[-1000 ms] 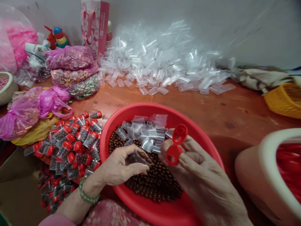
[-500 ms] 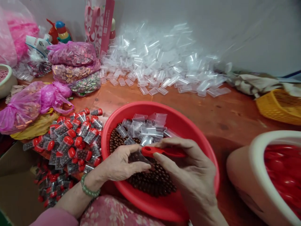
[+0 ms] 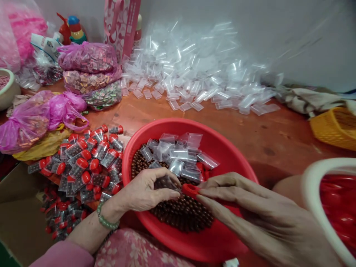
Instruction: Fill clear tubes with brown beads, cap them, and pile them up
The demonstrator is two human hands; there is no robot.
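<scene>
My left hand (image 3: 151, 189) is closed around a clear plastic case (image 3: 166, 182) with dark brown beads inside. At the case's right end, my right hand (image 3: 250, 207) pinches a small red plastic piece (image 3: 190, 190) with an oval hollow between thumb and fingertips. Whether that piece touches the case I cannot tell. Both hands are over a red basin (image 3: 230, 144). Shiny brown beads (image 3: 180, 215) lie in it, with several clear empty cases (image 3: 178, 154) on top. Another red plastic item (image 3: 204, 171) is partly hidden among those cases.
Left of the basin are red-capped bead-filled cases (image 3: 83, 159). A big pile of clear cases (image 3: 194, 74) lies against the wall. Purple bags (image 3: 87, 57) stand at back left. At right are a white tub (image 3: 311, 181) of red pieces and a yellow basket (image 3: 330, 129).
My right hand has moved right and lower, with its fingers straighter. The red piece at its fingertips sits slightly lower and farther right. The left hand keeps the case nearly in place.
</scene>
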